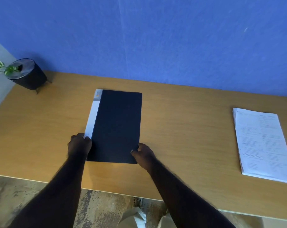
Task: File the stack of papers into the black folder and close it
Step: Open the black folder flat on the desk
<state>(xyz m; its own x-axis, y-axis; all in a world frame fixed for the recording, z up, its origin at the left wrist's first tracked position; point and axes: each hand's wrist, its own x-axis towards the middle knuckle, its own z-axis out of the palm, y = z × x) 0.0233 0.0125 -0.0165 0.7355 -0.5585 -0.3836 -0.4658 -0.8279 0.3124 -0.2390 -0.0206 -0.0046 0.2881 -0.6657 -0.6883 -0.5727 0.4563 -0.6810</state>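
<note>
The black folder point(117, 125) lies closed and flat in the middle of the wooden desk point(188, 129), with a white spine strip along its left side. My left hand point(79, 144) grips the folder's near left corner at the spine. My right hand point(143, 152) pinches the near right corner of the cover. The stack of printed papers point(262, 145) lies apart on the desk at the far right, touched by neither hand.
A dark round pot with a small green plant point(27, 74) stands at the desk's back left corner. A blue wall point(155, 38) runs behind the desk. The desk's front edge is just below my forearms.
</note>
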